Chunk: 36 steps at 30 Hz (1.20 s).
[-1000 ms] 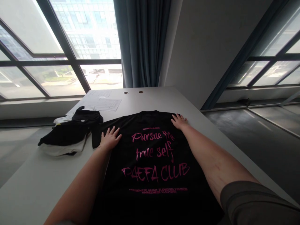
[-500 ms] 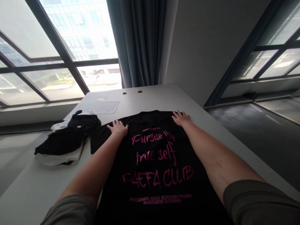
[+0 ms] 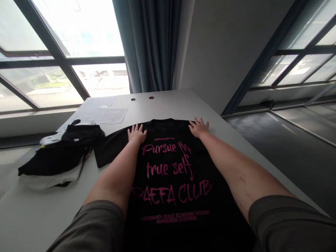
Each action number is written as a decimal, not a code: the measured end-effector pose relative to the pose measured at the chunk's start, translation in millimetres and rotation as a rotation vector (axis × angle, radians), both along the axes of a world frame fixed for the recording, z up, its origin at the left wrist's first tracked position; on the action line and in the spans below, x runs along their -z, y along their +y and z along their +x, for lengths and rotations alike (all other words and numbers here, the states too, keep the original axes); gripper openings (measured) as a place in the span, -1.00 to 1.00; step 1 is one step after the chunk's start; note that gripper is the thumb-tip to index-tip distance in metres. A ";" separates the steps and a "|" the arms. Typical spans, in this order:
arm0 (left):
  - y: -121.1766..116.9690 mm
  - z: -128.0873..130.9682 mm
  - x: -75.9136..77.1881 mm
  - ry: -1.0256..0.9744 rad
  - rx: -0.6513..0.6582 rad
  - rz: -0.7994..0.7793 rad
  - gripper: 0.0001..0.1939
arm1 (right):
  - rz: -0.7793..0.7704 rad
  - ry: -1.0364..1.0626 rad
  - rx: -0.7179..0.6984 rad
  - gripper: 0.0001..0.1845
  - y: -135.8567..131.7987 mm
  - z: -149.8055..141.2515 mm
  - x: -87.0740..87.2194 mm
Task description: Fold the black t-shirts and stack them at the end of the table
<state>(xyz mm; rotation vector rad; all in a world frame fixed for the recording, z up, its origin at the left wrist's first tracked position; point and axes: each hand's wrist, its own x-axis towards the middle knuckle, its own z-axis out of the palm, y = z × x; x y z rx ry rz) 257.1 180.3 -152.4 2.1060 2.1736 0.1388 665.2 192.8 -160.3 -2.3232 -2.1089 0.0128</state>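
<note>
On the surface (image 3: 181,101), head view: I see the black shirt (image 3: 166,181) laid out, pink lettering (image 3: 168,168) up, collar (image 3: 162,120) toward the far end.
Left hand (image 3: 137,133): it has slid inward from the sleeve (image 3: 111,145) side; I now have it on the shoulder near the collar, palm down, fingers spread, pinching nothing I can make out.
Right hand (image 3: 198,128): it stays on the opposite shoulder, fingers likewise spread; I cannot see any sleeve beyond it.
Shoulders: after that shift, I judge the two hands bear on roughly matching spots, which suits keeping the upper back flat between them.
Clothes pile (image 3: 61,150): black and white garments just beside the sleeve; whether they touch, I cannot tell.
Papers (image 3: 111,116): flat, beyond the pile, well apart from the right hand.
</note>
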 end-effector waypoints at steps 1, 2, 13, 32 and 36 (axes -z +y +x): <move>-1.4 -0.2 0.0 -0.001 0.000 0.005 -0.25 | 0.033 -0.023 0.001 -0.30 -4.4 -4.7 -3.5; -2.8 0.0 -0.5 -0.002 -0.001 0.014 -0.26 | 0.068 -0.041 -0.004 -0.32 -9.7 -11.5 -7.4; -62.3 63.0 -11.3 -0.003 0.118 0.064 -0.32 | 0.000 0.145 -0.490 -0.23 -118.6 -156.0 -13.0; -81.0 60.0 3.3 -0.060 0.129 0.048 -0.30 | 0.084 0.114 -0.331 -0.31 -263.6 -15.0 13.5; -77.9 58.3 4.1 -0.045 0.148 0.036 -0.28 | 0.097 0.085 -0.326 -0.29 -271.1 6.1 20.1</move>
